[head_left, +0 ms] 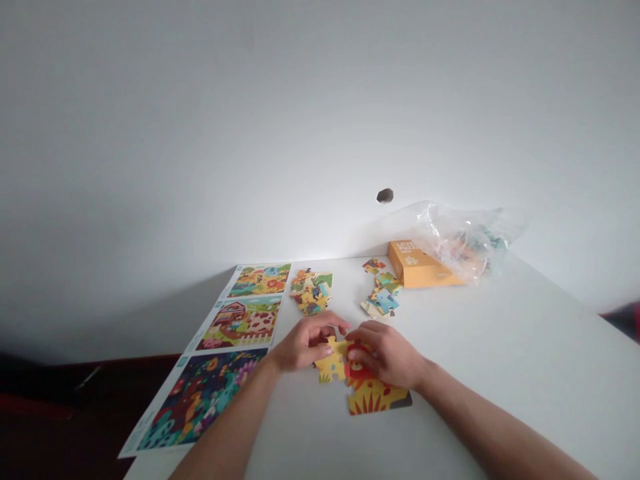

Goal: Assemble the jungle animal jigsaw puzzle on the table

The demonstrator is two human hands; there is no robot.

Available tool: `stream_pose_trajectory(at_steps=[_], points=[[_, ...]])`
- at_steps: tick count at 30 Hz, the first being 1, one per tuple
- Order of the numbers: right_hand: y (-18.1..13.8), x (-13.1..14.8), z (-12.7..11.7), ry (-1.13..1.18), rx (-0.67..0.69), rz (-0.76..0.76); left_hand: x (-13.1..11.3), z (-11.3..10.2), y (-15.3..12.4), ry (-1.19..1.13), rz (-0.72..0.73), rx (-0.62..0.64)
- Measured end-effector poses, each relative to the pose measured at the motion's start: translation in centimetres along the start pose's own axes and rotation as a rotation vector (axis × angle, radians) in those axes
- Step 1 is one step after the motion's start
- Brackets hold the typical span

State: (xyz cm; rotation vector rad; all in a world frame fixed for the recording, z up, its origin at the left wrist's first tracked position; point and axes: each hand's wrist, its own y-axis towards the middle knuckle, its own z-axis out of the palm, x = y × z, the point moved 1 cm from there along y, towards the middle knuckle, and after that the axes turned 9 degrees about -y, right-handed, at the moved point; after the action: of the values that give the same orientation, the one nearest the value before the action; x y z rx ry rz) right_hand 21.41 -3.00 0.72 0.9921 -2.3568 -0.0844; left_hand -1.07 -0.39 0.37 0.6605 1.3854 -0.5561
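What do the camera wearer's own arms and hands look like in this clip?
The left hand and right hand are ungloved. The left forearm and right forearm look slim, with no sleeve, watch or bracelet showing. Nail details are too small to tell.

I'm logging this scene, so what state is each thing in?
Lion section: partly assembled
Yellow section: beside it, joining unclear
Left hand: touching yellow section
Right hand: touching lion section
Left pile: overlapping pieces
Right pile: overlapping pieces
Orange box: lying flat, partly covered
Plastic bag: crumpled
Printed pictures: flat, in a row
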Motion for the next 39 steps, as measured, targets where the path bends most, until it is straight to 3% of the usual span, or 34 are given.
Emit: stream_pose_trajectory(at_steps=[4, 10, 19, 25, 28, 34, 39], points=[[0.0, 0.8, 0.8, 0.191, -0.089, 0.165, -0.4, 0.4, 0.0, -0.105, -0.041, -0.104], [0.0, 0.7, 1.2, 0.386, -0.038, 0.327, -0.3, 0.1, -0.1, -0.058, -0.162, -0.128], [-0.1, 0.2, -0.5, -0.135, 0.154, 0.112, -0.1, -1.0, -1.0, 0.219, -0.328, 0.009], [0.0, 0.1, -0.7, -0.188, 0.202, 0.12, -0.1, 0.4, -0.9, 0.336, -0.448, 0.106], [0.0, 0.1, -0.7, -0.185, 0.209, 0.11, -0.4, 0.5, -0.8, 0.447, -0.388, 0.115], [0.0, -0.1, -0.6, -0.174, 0.202, 0.097, -1.4, 1.2, -0.4, 0.839, -0.025, 0.085], [-0.1, -0.1, -0.6, -0.145, 0.16, 0.082, -1.0, 2.4, -0.3, 0.909, -0.019, 0.159]])
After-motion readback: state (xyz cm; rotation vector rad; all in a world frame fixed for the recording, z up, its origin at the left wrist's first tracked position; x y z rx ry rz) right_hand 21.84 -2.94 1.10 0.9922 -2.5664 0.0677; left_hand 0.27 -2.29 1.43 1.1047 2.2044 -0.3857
